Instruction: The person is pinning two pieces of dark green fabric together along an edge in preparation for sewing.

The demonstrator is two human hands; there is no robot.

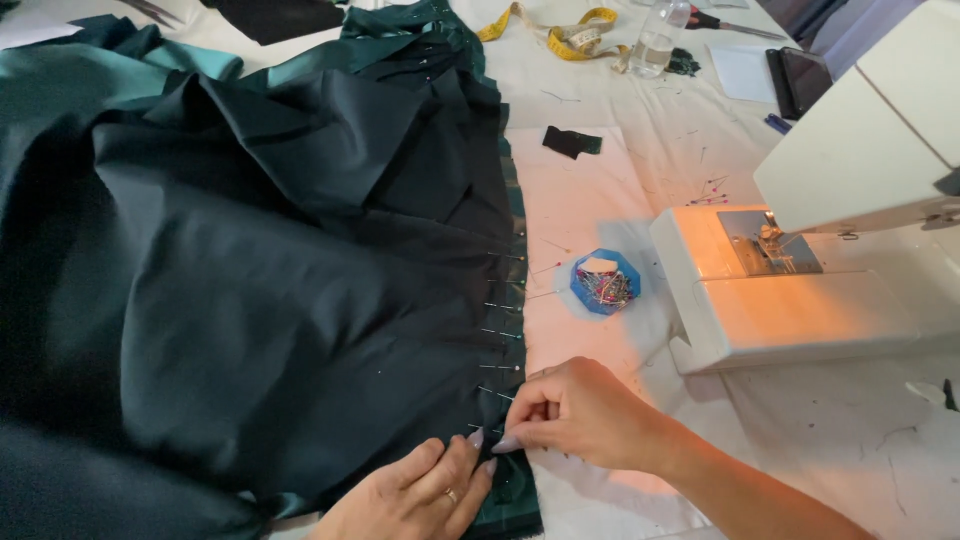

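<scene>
Left hand lies flat, fingers released, pressing the dark green fabric on the surface. Right hand pinches the pinned edge. Risk: gathers shift, pins prick fingertips if the fabric slides.

Dark green fabric: woven cloth, soft satin sheen. Sewing machine: smooth glossy white plastic. Pins: thin bright metal.

Both hands worked the pinned edge of the dark green fabric — the left hand pressed flat, the right hand pinching at a pin. A blue pin dish sat beside the white sewing machine.
</scene>
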